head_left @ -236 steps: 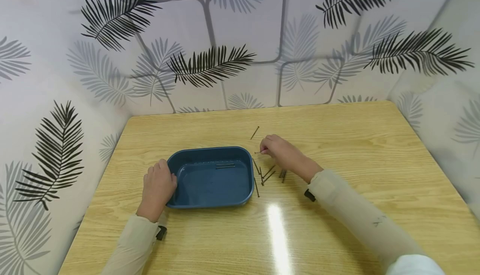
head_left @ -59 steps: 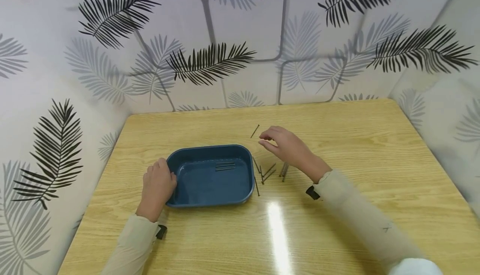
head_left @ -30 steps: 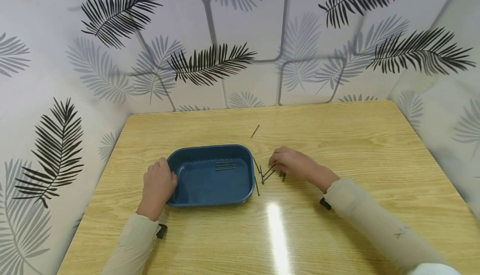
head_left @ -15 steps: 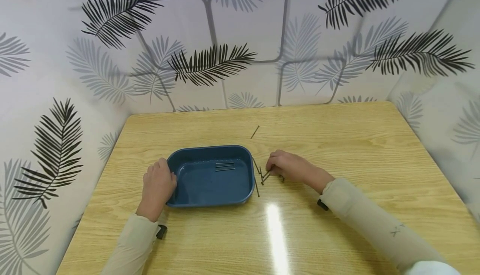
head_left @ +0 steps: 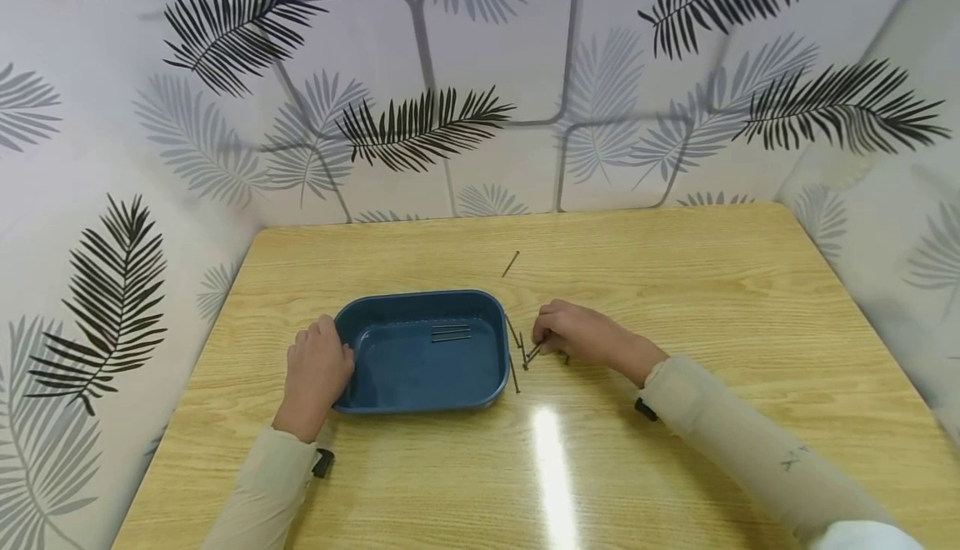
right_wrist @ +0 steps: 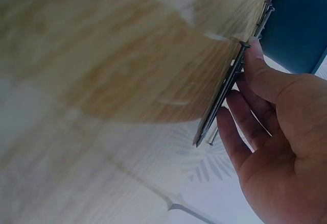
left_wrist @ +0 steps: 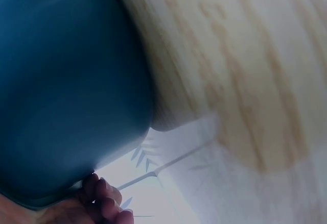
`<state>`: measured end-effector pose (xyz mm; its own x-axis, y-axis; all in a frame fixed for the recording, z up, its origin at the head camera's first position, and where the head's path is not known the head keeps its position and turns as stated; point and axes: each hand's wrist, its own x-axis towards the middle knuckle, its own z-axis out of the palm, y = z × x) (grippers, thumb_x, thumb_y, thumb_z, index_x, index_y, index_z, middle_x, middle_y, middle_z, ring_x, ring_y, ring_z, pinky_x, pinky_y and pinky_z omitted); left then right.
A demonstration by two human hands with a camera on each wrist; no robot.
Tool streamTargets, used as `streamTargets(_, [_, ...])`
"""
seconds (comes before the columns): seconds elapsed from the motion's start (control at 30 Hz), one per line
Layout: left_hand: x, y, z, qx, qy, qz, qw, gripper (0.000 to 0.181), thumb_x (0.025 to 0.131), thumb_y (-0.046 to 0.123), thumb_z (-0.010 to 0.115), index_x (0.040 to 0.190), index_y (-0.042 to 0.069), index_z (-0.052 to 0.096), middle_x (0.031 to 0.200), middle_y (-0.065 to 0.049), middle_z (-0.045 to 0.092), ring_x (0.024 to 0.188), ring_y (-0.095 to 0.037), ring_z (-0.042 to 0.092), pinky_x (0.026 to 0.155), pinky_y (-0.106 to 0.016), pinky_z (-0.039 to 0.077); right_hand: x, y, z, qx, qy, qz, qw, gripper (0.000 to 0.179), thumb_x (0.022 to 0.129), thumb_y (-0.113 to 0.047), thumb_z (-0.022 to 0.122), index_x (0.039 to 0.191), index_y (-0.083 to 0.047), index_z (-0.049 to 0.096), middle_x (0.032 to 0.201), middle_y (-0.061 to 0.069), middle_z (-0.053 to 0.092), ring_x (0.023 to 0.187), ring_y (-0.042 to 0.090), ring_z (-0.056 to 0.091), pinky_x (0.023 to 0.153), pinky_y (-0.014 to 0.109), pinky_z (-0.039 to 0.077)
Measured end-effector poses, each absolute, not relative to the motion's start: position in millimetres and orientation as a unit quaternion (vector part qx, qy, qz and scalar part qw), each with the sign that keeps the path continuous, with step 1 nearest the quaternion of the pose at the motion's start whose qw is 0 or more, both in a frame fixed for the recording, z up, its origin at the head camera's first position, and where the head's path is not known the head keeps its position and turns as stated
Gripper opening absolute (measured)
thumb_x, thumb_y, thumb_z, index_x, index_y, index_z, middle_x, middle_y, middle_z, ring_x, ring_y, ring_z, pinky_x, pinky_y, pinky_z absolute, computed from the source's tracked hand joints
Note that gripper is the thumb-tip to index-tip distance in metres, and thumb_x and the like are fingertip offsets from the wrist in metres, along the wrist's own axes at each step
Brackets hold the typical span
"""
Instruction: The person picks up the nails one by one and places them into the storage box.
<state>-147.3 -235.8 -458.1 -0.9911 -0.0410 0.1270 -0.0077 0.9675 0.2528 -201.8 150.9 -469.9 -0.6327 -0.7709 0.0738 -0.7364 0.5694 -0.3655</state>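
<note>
A dark blue plastic tray (head_left: 420,383) sits on the wooden table, with three nails (head_left: 450,332) lying side by side on its floor. My left hand (head_left: 318,371) grips the tray's left end, fingers curled over the rim. Just right of the tray, my right hand (head_left: 579,333) reaches down among loose nails (head_left: 513,373), thumb and fingertips pinching one nail. In the right wrist view, the thumb tip lies by a nail head, and several long nails (right_wrist: 225,91) lie close together along the table beside the fingers. My palm hides part of this group in the head view.
A single nail (head_left: 511,264) lies apart, beyond the tray's far right corner. The wooden table (head_left: 675,267) meets a wall with a leaf pattern (head_left: 487,150) at its back edge. A bright light reflection (head_left: 557,475) shows on the near tabletop.
A third nail is in the tray since the oldest frame. My right hand has come down from near the lone nail to the pile by the tray. My left hand has stayed put.
</note>
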Motion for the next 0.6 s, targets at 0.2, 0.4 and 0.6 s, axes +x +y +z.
streamTargets(0.2, [-148.1,-236.3,-459.9,0.015,-0.99,-0.123,0.065,0.02,0.086,0.011,0.056,0.089,-0.004,0.043,0.081,-0.019,0.049,0.075,-0.035,0.047,0.064,-0.046,0.036,-202.4,148.2,-468.0,-0.439,0.874,-0.197,0.06,0.011,0.081,-0.012,0.07,0.091,-0.011,0.066,0.089,-0.003,0.059,0.085,0.012,0.053,0.075,0.026,0.046])
streamTargets(0.4, [-148.1,-235.9,-460.4,0.013,-0.99,-0.123,0.067,0.02,0.086,0.012,0.055,0.09,-0.004,0.043,0.082,-0.02,0.049,0.076,-0.036,0.047,0.065,-0.047,0.036,-203.2,146.8,-468.8,-0.442,0.871,-0.199,0.075,0.008,0.082,-0.012,0.069,0.09,-0.012,0.066,0.088,-0.004,0.059,0.083,0.01,0.051,0.073,0.025,0.045])
streamTargets(0.6, [-147.9,-235.6,-459.8,0.012,-0.99,-0.121,0.068,0.021,0.086,0.011,0.056,0.09,-0.005,0.043,0.081,-0.019,0.049,0.075,-0.035,0.047,0.064,-0.046,0.036,-204.9,146.5,-471.6,-0.446,0.871,-0.192,0.073,0.006,0.083,-0.012,0.069,0.088,-0.013,0.065,0.086,-0.005,0.057,0.081,0.01,0.051,0.072,0.026,0.045])
